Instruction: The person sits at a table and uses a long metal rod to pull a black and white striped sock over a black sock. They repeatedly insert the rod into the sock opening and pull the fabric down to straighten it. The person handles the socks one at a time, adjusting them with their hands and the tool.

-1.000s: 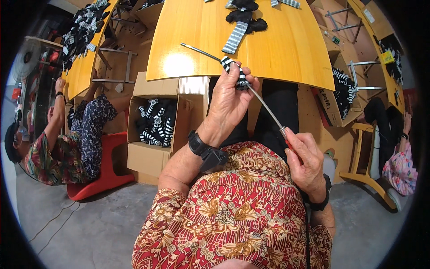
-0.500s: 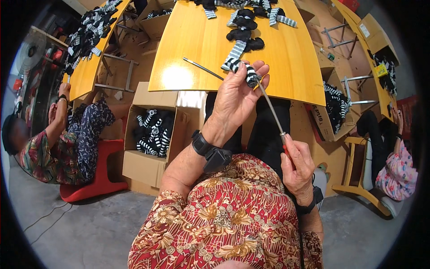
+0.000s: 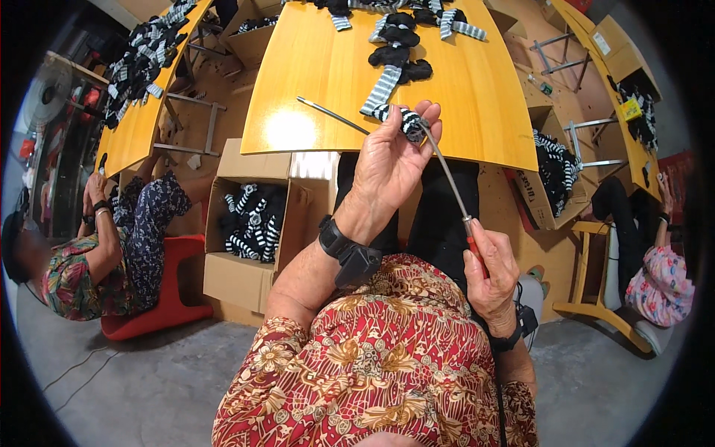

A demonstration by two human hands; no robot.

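My left hand (image 3: 391, 167) is closed around a black-and-white striped sock (image 3: 408, 124), palm turned up, at the near edge of the yellow table (image 3: 477, 104). In my right hand (image 3: 491, 272) is the red handle of a long thin metal rod (image 3: 448, 173), which looks like a screwdriver. The rod slants up to the left and its tip meets the bunched end of the sock. Just beyond the sock lies a grey striped sock (image 3: 382, 89), with black bunched socks (image 3: 398, 56) farther back. A second dark rod (image 3: 333, 113) rests on the table left of my hand.
An open cardboard box (image 3: 242, 279) of striped socks stands left below the table; another box (image 3: 551, 201) is at the right. Co-workers sit at side tables, one on a red chair (image 3: 175, 287) at left, one on a wooden chair (image 3: 588, 298) at right.
The striped sock has become more bunched and sits deeper in my left hand. The rod's tip has shifted slightly up and left. The left co-worker's hands have come together.
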